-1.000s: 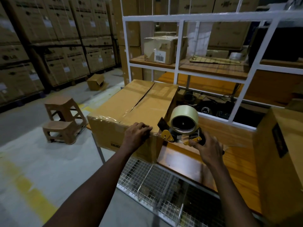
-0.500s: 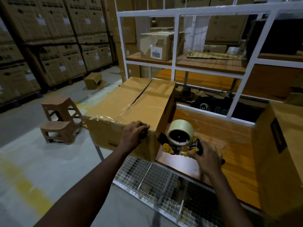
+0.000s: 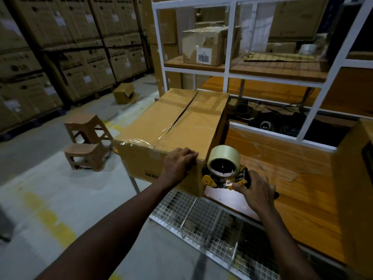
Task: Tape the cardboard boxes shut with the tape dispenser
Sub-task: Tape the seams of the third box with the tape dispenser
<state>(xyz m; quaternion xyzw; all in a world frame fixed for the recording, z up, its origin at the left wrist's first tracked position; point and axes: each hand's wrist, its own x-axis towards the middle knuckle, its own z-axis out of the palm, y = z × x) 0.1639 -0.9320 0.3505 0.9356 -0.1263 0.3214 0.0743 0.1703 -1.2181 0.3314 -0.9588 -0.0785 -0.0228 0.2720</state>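
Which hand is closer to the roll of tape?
Right. The right hand holds the tape dispenser just below the tape roll; the left hand holds the cardboard box edge, farther left.

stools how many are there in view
2: a taller stool left of the box, and a lower stool just in front of it. None seems hidden.
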